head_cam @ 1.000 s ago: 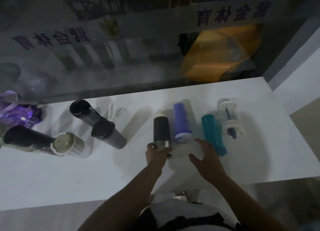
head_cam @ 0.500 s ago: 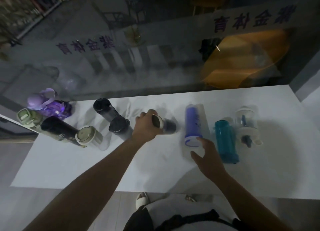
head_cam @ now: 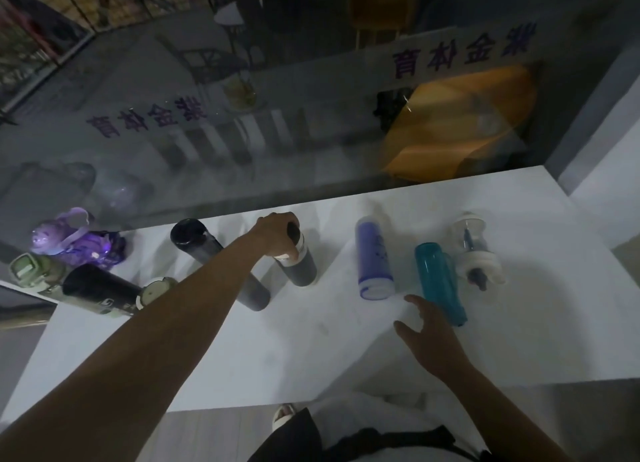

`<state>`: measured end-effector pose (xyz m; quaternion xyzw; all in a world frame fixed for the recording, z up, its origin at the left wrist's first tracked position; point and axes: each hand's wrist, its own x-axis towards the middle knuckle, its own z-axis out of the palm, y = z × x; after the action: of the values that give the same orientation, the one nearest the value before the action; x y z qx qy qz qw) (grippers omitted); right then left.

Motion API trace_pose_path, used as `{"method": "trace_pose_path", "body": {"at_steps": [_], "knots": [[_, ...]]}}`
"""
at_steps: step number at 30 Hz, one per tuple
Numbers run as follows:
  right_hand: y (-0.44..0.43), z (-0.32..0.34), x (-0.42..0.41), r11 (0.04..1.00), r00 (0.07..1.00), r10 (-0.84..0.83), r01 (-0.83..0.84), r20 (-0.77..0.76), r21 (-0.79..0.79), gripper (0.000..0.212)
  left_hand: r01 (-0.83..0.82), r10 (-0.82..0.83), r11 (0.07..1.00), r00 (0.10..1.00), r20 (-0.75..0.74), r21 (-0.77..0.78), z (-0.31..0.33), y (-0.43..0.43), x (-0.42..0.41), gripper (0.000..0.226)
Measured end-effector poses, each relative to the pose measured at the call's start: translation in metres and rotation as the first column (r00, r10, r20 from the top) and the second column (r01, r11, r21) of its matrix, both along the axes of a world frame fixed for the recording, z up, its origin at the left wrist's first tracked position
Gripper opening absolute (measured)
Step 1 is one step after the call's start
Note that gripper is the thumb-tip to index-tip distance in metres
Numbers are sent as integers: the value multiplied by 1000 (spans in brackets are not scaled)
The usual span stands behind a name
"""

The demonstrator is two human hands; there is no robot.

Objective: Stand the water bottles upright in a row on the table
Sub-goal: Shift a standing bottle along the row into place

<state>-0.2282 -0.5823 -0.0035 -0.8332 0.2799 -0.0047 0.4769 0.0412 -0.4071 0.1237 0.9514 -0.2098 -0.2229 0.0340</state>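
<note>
Grey steel under my left hand (head_cam: 278, 234): I hold the grey flask (head_cam: 298, 262) by its cap end, fingers wrapped around the top, because gripping high lets me steady it while its base settles on the white table (head_cam: 277, 350). It looks upright or nearly so, standing near the far edge, just beside two dark flasks (head_cam: 221, 264) that already stand there. I judge this is the placing step, with the flask joining the row at its right end.

My right hand (head_cam: 431, 337) hovers low over the table nearer the front edge, fingers spread wide and holding nothing. It sits just short of the purple bottle (head_cam: 374, 260) and the teal bottle (head_cam: 439, 281), both lying on their sides with their lengths pointing from the far edge toward the front. I keep it there, I think, so the next pickup is close. A clear bottle (head_cam: 474, 250) with a white lid lies beyond the teal one, toward the right edge.

At the left edge a black bottle (head_cam: 100, 288) with a pale lid lies down, and a green bottle (head_cam: 31, 271) and a purple jug (head_cam: 74, 243) crowd that far corner; whether those two stand I cannot tell. Most of the work remains.
</note>
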Motion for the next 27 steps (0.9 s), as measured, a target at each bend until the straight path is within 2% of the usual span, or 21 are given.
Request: {"method": "trace_pose_path", "body": {"at_steps": [5, 10, 13, 15, 18, 20, 22, 24, 27], "knots": [[6, -2, 0, 1000, 1000, 3, -3, -11, -14, 57, 20, -20, 1000, 1000, -21, 13, -8, 4, -1, 67], [15, -4, 13, 999, 999, 39, -39, -11, -25, 61, 25, -24, 1000, 997, -74, 9, -9, 11, -8, 90], [18, -6, 28, 997, 1000, 25, -24, 13, -67, 64, -30, 28, 987, 1000, -14, -157, -3, 21, -25, 93], [20, -10, 40, 988, 1000, -13, 17, 29, -151, 67, -42, 82, 949, 990, 117, -312, -5, 30, -46, 91], [19, -15, 62, 965, 997, -72, 71, 3, -252, 87, -65, 247, 824, 935, 253, -563, -23, 47, -95, 84], [18, -15, 79, 962, 991, -121, 102, -59, -253, 97, -130, 347, 767, 908, 234, -629, -47, 58, -129, 81], [20, -17, 93, 963, 982, -166, 140, -95, -231, 99, -238, 393, 771, 908, 147, -591, -74, 69, -159, 82], [24, -20, 104, 959, 969, -215, 187, -119, -211, 99, -321, 380, 822, 924, 33, -470, -99, 83, -180, 86], [31, -24, 113, 954, 949, -261, 226, -179, -196, 92, -313, 308, 914, 949, -60, -258, -130, 108, -203, 91]]}}
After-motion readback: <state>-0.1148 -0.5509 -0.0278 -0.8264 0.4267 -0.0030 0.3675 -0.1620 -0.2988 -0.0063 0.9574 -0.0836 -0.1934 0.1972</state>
